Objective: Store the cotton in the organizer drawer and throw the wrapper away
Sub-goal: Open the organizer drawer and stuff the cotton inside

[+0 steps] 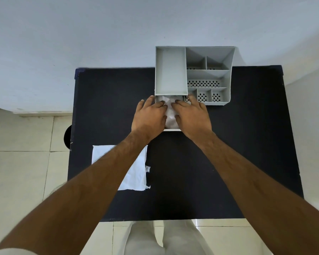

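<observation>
Both hands press flat on the white cotton (170, 112) lying in the pulled-out drawer (171, 129) of the grey organizer (170, 70), which stands at the desk's (228, 144) far edge. The left hand (149, 116) and right hand (192, 116) lie side by side, fingers spread and extended over the cotton, gripping nothing. The white wrapper (136, 173) lies flat near the desk's left edge, partly under the left forearm

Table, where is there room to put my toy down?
The black table is bare right of the right hand, and between the forearms. Crowded: the organizer, open drawer, both hands, and the white wrapper at left.
</observation>
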